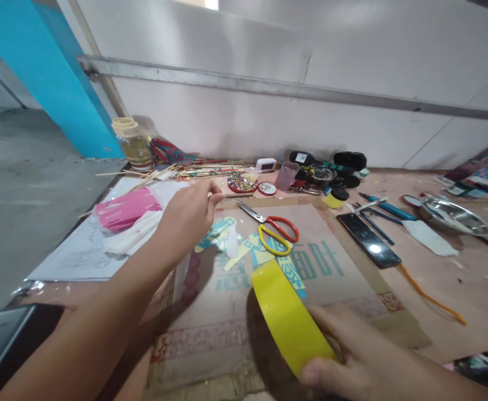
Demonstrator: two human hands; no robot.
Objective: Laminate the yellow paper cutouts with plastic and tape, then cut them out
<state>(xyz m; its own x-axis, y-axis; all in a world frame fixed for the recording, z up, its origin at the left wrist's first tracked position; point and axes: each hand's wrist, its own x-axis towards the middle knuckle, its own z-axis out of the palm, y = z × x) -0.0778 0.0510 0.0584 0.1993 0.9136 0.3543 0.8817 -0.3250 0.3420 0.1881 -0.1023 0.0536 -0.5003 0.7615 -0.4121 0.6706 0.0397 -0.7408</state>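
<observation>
1. Wide, glossy yellow tape roll point(286, 317): our right hand point(361, 351) clasps it, spread round the band, above the pale-brown printed sheet point(352, 281).
2. Our left hand point(194, 211) looks pinched on a thin brown stick point(240, 195).
3. Red-and-yellow-handled metal scissors point(274, 228): unheld. No tape strip visibly pulled yet; remainder, we can't tell.

The roll point(288, 317) is plain yellow, and the thin stick point(238, 195) is brown. The scissors point(262, 219) have 1 red handle point(296, 228) and 1 yellow handle point(263, 242). The printed sheet point(223, 306) shows teal characters point(305, 266) and a reddish scroll-patterned border point(214, 338). The packet point(127, 209) is bright pink, the cord point(432, 299) orange, the pillar point(39, 67) strong blue.
</observation>
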